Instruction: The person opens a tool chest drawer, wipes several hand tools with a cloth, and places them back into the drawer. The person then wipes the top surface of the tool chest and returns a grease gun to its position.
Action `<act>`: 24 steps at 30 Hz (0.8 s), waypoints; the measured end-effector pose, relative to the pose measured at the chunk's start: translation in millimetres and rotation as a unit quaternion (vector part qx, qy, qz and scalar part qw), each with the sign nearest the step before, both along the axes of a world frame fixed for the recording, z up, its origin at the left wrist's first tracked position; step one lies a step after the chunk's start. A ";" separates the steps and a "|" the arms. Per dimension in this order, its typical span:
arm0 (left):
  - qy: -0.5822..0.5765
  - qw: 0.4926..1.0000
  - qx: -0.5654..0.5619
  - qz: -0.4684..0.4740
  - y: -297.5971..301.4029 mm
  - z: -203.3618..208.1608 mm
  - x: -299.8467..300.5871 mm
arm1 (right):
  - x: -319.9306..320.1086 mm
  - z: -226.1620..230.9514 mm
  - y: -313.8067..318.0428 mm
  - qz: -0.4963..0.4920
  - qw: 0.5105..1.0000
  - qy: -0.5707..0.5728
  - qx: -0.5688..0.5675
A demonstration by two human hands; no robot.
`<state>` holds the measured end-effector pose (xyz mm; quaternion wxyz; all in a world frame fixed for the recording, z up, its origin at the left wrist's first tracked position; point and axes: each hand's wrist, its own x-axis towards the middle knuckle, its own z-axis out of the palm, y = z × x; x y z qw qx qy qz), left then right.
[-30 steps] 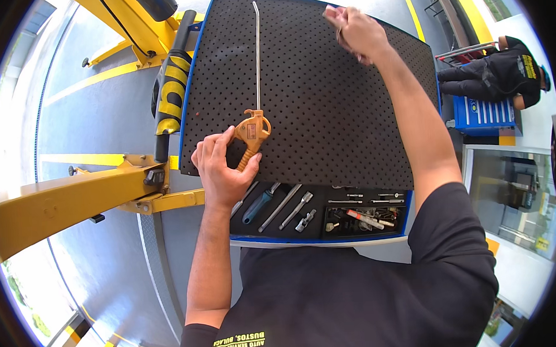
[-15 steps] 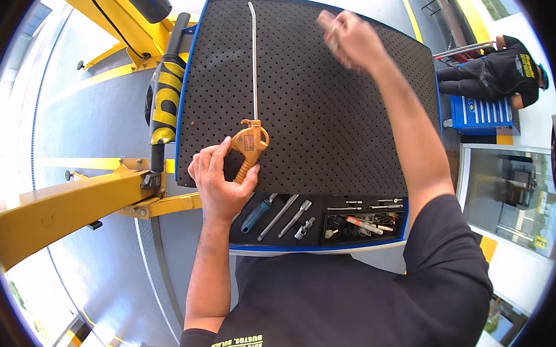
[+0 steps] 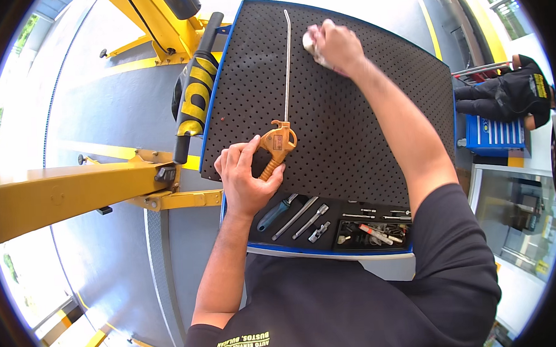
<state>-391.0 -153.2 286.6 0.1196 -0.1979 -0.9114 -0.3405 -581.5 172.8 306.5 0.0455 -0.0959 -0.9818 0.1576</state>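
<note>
An orange air blow gun point(image 3: 279, 140) with a long thin metal nozzle, bent at its far tip, lies on the black perforated top point(image 3: 351, 145) of a blue-edged tool cabinet. My left hand point(image 3: 247, 180) is closed on its ribbed handle, thumb on the near side and fingers on the left. The nozzle points away from me. At the far side of the top, right of the nozzle tip, my right hand point(image 3: 342, 48) is closed on a crumpled whitish and pink rag point(image 3: 311, 46), pressed to the surface. The fingers partly hide the rag.
Below the top's near edge, an open drawer point(image 3: 275, 247) holds a blue-handled tool point(image 3: 273, 214), extension bars point(image 3: 310, 222) and small parts. Yellow lift arms point(image 3: 74, 198) stand at left, beside a padded post point(image 3: 197, 93). At right, another person point(image 3: 513, 89) stands near a blue tool cabinet point(image 3: 494, 132).
My right hand has moved left and slightly nearer with the rag, toward the nozzle. My left hand keeps its hold on the blow gun. The whole view has shifted a little.
</note>
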 end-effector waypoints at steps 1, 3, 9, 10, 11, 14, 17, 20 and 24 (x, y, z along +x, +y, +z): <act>-0.001 1.000 0.003 0.003 -1.3 0.0 0.7 | 30.6 -4.7 -14.8 0.026 0.999 0.018 0.009; -0.001 1.000 0.005 0.003 -1.1 0.0 0.9 | 86.2 6.9 -34.2 0.062 0.998 -0.020 -0.001; 0.003 1.000 0.006 -0.012 2.2 9.0 -0.8 | -15.8 8.3 10.6 -0.080 0.992 0.077 0.058; -0.010 1.000 -0.003 -0.005 3.0 9.1 -0.3 | -51.0 -10.4 27.0 -0.078 0.996 0.027 0.016; -0.003 1.000 -0.013 -0.001 4.5 7.6 0.2 | -64.1 3.0 21.5 -0.108 0.994 0.009 0.029; 0.013 1.000 -0.016 -0.024 10.7 -4.1 -3.0 | -68.2 7.2 29.3 -0.150 0.982 -0.069 0.089; 0.014 0.999 -0.027 -0.014 11.7 -0.6 -2.3 | -28.8 17.7 21.5 -0.031 0.995 -0.085 0.048; 0.023 0.999 -0.028 -0.005 7.8 -5.6 -0.5 | 52.8 18.6 4.6 0.007 0.997 -0.074 0.021; 0.024 0.999 -0.041 -0.020 8.2 -8.8 -4.1 | 65.7 1.6 23.0 -0.068 0.998 0.000 0.016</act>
